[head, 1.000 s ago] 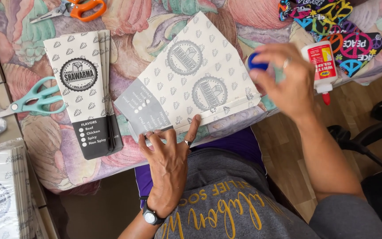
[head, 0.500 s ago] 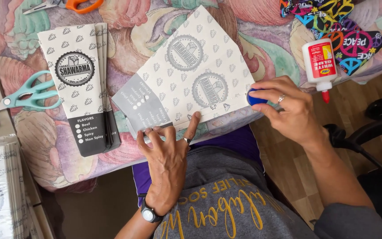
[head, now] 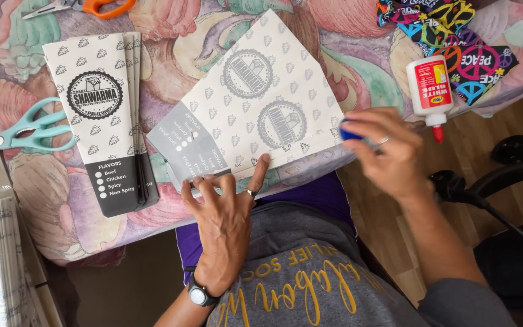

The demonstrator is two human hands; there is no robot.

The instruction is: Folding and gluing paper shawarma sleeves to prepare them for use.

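Two hands work at a flowered table: left hand [head: 225, 209] lies spread, pinning a printed paper sheet [head: 255, 103] flat; right hand [head: 385, 151] pinches a small blue object [head: 349, 132] at the sheet's right edge. Gluing seems underway; pressing the fold likely needs steady pressure.

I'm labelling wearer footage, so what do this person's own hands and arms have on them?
Both arms are bare, with no sleeves showing. The left hand has a ring on one finger and a dark wristwatch at the wrist. The right hand wears a silver ring.
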